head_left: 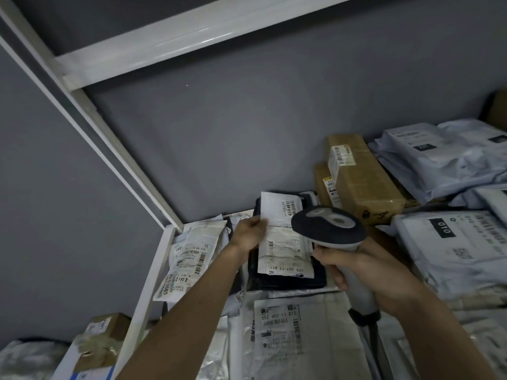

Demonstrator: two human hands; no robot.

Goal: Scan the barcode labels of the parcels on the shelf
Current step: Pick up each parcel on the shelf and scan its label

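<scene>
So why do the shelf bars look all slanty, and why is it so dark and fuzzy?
Head view: the wide-angle lens tilts and bends the white shelf frame; the light is dim and greyish, with a glare streak on the upper shelf bar; the left hand is a little motion-blurred at the fingers on the dark parcel's label; the scanner in the right hand looks sharper.
</scene>
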